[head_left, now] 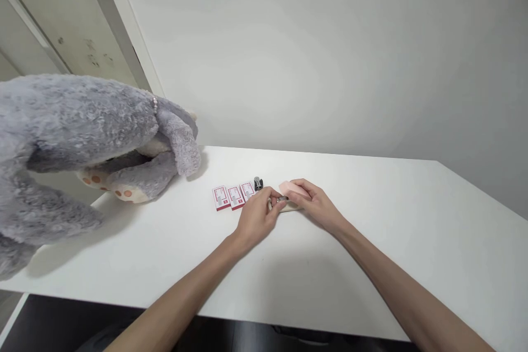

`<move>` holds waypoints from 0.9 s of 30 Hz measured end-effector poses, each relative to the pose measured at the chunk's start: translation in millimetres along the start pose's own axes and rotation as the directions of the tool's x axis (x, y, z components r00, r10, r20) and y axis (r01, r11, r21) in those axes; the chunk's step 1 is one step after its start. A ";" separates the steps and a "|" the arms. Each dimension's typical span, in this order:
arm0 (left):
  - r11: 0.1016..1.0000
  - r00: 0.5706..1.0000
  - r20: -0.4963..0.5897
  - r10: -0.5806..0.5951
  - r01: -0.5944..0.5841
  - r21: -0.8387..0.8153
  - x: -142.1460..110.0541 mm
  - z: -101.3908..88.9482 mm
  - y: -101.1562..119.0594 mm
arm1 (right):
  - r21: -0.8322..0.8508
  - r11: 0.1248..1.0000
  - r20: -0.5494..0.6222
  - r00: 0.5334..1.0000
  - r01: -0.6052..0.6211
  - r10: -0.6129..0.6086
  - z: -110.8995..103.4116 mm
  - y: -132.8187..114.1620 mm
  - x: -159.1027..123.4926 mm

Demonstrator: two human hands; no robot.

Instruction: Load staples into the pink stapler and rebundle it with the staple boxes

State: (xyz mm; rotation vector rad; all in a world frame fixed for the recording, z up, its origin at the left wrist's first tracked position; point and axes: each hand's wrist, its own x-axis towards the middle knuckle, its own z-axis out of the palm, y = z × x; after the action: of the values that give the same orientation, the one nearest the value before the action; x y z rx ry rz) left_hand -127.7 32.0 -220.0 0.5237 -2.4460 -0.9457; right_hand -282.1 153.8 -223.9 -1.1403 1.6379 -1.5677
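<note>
Where the hands meet: near the middle of the desk (371,264), a cream base (291,208) is seen low between them, with a small metal part (282,198) at its left and a pale pink block (292,188) just above.
Left hand (260,209): curled inward, its thumb and index tips brought close together at the metal part; whether that part is pinched or only touched cannot be told.
Right hand (312,201): turned toward the left hand, its fingers closed over the pink block, which is held tilted, its far corner left showing.
Forearms: both bare and angled inward; the near edge of the desk is crossed by each, and a wedge of white desktop is framed between them.
Red-and-white boxes (235,197): three, set in a slanting row just left of the left hand, by which the nearest is partly covered.
Black-and-silver gadget (258,183): stood just beyond the left hand, beside the nearest box.
Plush toy (82,115): large and grey; the desk's left end is taken up by it, so movement is limited there.
Desk edges: the far one is met by the wall (289,55); the right one is reached across a broad stretch of desktop.
</note>
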 end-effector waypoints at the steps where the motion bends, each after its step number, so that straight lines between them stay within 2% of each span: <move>1: 1.000 1.000 0.002 -0.004 0.004 -0.001 -0.1 -0.2 0.2 | 0.016 1.000 -0.001 1.000 -0.001 0.001 -0.2 0.3 0.1; 8: 1.000 1.000 0.014 -0.016 0.016 0.003 1.4 1.4 -1.3 | 0.176 0.984 0.000 1.000 0.002 -0.003 -0.8 4.0 2.4; 13: 0.999 0.998 0.052 -0.028 0.027 0.029 2.6 1.8 0.4 | 0.374 0.927 0.030 1.000 -0.007 -0.005 -2.4 8.0 5.3; 19: 0.997 0.994 0.085 -0.063 0.058 0.055 2.0 1.4 3.3 | 0.651 0.758 -0.050 0.999 0.040 -0.011 -7.2 9.0 12.5; 24: 0.994 0.994 0.086 -0.062 0.054 0.091 2.0 1.9 3.8 | 0.813 0.574 -0.189 0.977 0.099 0.099 -18.2 8.5 16.1; 27: 0.995 0.996 0.078 -0.044 0.037 0.096 1.7 2.1 2.5 | 0.828 0.537 -0.294 0.941 0.162 0.169 -28.7 12.7 19.3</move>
State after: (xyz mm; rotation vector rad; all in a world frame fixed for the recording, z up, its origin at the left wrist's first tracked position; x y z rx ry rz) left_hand -130.7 34.0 -219.2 0.5802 -2.5711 -0.8862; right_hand -318.2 149.6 -230.0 -0.3179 0.7696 -2.2631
